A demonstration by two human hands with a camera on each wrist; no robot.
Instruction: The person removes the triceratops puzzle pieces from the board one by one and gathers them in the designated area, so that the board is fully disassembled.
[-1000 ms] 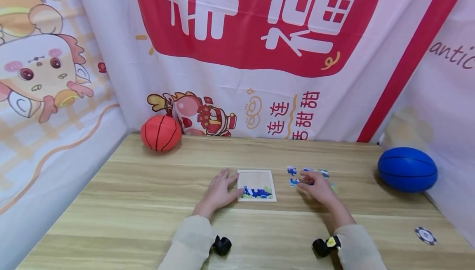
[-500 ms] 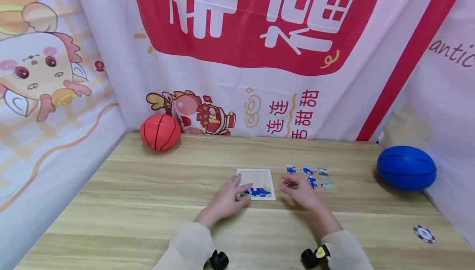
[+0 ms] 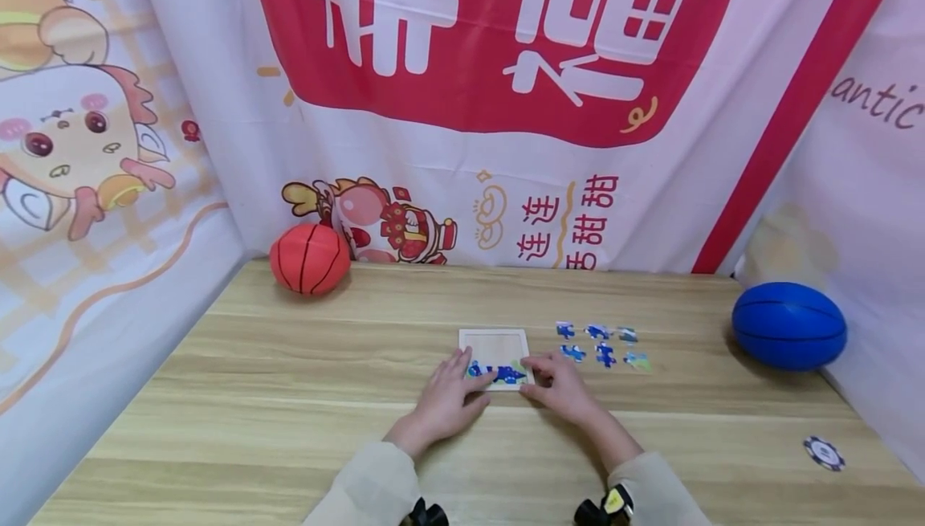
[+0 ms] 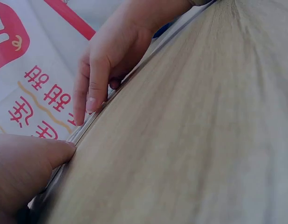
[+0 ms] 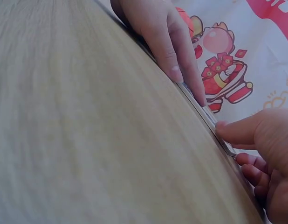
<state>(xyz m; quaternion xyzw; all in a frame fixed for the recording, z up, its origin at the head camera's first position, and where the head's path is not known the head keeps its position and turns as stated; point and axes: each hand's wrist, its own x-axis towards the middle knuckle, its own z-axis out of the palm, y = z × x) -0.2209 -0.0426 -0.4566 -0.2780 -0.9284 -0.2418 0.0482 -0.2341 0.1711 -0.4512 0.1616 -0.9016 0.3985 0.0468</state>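
Note:
A small white-rimmed jigsaw tray (image 3: 494, 332) lies on the wooden table, with blue and green pieces (image 3: 508, 374) fitted along its near side. My left hand (image 3: 446, 397) rests at the tray's left side, fingers fairly straight, one reaching over the fitted pieces. At the right rim, my right hand (image 3: 564, 388) holds the tray's edge between thumb and curled fingers. In the right wrist view, the right thumb (image 5: 239, 133) lies against the thin tray edge. Several loose jigsaw pieces (image 3: 605, 354) lie in two rows to the right of the tray.
A red ball (image 3: 311, 259) sits at the back left of the table (image 3: 289, 430), and a blue ball (image 3: 789, 325) at the right. A round poker chip (image 3: 824, 453) lies near the right front. Printed cloth (image 3: 433, 156) hangs behind and at both sides.
My right hand has moved left from the loose pieces to the tray's right edge, uncovering those pieces. My left hand has shifted slightly right and nearer, its finger over the fitted pieces.

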